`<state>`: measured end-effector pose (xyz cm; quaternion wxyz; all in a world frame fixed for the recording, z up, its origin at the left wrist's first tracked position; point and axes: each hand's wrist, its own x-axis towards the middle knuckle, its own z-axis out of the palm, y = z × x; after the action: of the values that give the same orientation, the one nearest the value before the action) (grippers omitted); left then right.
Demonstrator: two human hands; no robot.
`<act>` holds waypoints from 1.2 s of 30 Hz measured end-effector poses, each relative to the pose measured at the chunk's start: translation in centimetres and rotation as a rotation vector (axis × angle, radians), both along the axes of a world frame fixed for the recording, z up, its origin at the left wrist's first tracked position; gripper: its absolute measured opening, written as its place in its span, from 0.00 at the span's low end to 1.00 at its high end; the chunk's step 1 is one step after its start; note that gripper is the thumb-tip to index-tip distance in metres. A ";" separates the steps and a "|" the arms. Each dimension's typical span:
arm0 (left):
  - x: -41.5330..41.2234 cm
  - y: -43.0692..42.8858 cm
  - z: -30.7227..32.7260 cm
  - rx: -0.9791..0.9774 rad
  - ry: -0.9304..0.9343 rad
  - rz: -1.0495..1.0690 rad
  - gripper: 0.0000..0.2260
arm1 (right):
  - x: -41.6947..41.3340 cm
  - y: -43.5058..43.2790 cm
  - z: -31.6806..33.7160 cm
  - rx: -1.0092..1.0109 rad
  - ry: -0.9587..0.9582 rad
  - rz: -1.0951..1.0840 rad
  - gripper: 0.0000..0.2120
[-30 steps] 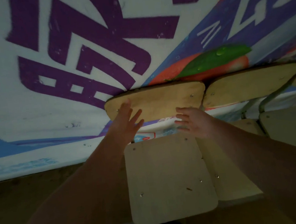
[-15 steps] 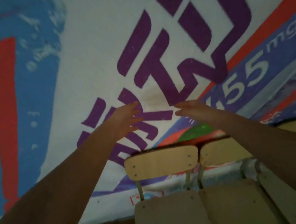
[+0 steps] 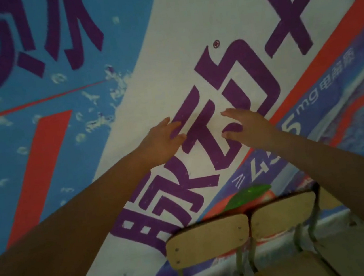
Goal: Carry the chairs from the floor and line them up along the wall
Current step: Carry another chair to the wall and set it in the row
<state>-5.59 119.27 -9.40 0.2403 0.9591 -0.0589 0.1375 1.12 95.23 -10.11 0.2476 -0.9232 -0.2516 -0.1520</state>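
While my head is tipped up at the wall, the far left of my view is all banner (image 3: pixel 20 94): blue print with white flecks, a slanted red bar, big purple characters across the top. Coming in from the lower left corner is my left forearm (image 3: pixel 76 223), bare, stretched up and forward. At the end of it, my left hand (image 3: pixel 162 144) is raised in front of the banner's white field, back of the hand towards me, fingers (image 3: pixel 167 123) straight and loosely fanned, gripping nothing. Whether the tips touch the banner, I cannot tell. A small gap over a purple stroke, and there is my right hand (image 3: pixel 248 126), level with the left, fingers long and close together, thumb tucked underneath, also holding nothing. Neither hand is on a chair.

Down below my hands, the first chair (image 3: pixel 208 238) stands with its pale wooden backrest up against the banner, screws showing at both ends, grey metal uprights (image 3: pixel 238 260) dropping from it. Right beside it, backrests almost edge to edge, is the second chair (image 3: pixel 283 212), also backed onto the wall, under a printed green leaf and red fruit (image 3: pixel 253 194). Both seats (image 3: pixel 286 272) only just peek in at the bottom edge, dim. My right forearm (image 3: pixel 343 176) runs down past the second backrest's far end and out at the lower right corner, where the light is too poor to make out more.
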 end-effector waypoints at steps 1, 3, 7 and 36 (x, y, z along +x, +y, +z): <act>-0.2 0.7 0.0 0.039 -0.006 0.004 0.23 | -0.3 0.5 0.0 -0.019 -0.013 -0.020 0.30; -0.5 2.5 -0.2 0.101 -0.005 -0.004 0.23 | -1.3 1.7 0.0 -0.035 -0.040 -0.066 0.30; -0.1 4.2 -1.4 0.123 0.014 -0.031 0.23 | -4.5 2.4 -0.4 -0.052 -0.073 -0.171 0.27; -11.8 -46.7 -4.7 0.246 -0.075 -0.985 0.25 | -41.5 -38.7 -1.5 -0.518 0.201 -1.136 0.27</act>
<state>-17.35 72.58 -14.08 0.1596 0.8331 -0.5286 0.0340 -40.40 56.54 -11.62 -0.0806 -0.9526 0.2734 -0.1063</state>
